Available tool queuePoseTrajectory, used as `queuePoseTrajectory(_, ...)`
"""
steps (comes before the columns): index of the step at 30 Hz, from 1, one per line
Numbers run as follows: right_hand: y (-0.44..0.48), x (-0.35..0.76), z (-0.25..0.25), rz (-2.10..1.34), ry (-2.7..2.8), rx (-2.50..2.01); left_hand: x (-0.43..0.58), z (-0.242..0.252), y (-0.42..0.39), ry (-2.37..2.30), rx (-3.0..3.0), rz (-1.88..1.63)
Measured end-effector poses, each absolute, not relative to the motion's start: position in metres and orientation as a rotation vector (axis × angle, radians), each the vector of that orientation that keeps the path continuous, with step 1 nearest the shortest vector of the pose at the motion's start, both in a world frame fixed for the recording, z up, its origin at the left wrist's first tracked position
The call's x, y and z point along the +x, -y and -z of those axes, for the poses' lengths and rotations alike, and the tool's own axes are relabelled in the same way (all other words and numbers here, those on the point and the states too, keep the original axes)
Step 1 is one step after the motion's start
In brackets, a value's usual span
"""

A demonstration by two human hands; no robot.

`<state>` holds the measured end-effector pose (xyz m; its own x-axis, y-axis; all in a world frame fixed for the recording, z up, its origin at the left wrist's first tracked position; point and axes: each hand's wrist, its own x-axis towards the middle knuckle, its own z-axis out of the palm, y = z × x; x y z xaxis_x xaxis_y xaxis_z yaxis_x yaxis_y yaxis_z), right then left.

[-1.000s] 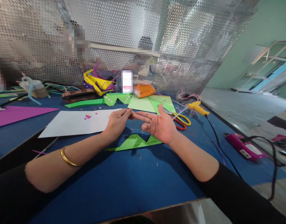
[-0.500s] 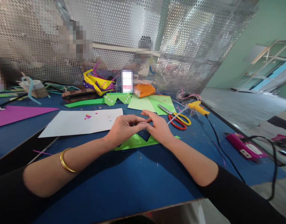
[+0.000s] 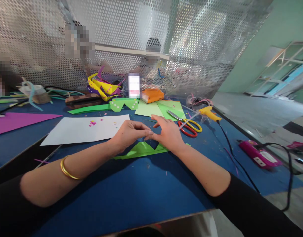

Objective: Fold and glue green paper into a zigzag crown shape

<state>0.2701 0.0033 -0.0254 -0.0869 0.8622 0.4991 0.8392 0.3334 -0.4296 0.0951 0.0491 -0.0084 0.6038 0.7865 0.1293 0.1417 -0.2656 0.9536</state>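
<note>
Head view: the right hand [image 3: 168, 134], palm up one second earlier, now shows its back, fingertips meeting those of the left hand [image 3: 129, 134]; whether either grips anything cannot be told. Just below these fingertips, the green paper cutout [image 3: 144, 151] lies on the blue table [image 3: 136, 194].

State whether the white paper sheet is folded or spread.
Spread: the white paper sheet lies flat, no fold visible, pink scraps on top.

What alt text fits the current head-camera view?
A person's left hand and right hand meet near a notched green paper cutout on a blue table. To the right lie scissors and a yellow glue gun; to the left, a white sheet.
</note>
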Motion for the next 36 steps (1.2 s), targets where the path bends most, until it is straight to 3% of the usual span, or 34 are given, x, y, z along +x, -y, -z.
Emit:
queuePoseTrajectory(21,-0.004,0.270,0.029,-0.158,1.804,-1.503,0.098,0.009,-0.050,-0.776,2.021,-0.776)
queuePoseTrajectory(31,-0.007,0.273,0.029,-0.131,1.682,-1.488,0.095,0.015,-0.066,-0.995,1.704,-1.074)
queuePoseTrajectory(36,-0.008,0.273,0.030,-0.098,1.692,-1.484,0.095,0.012,-0.057,-0.877,1.853,-0.920)
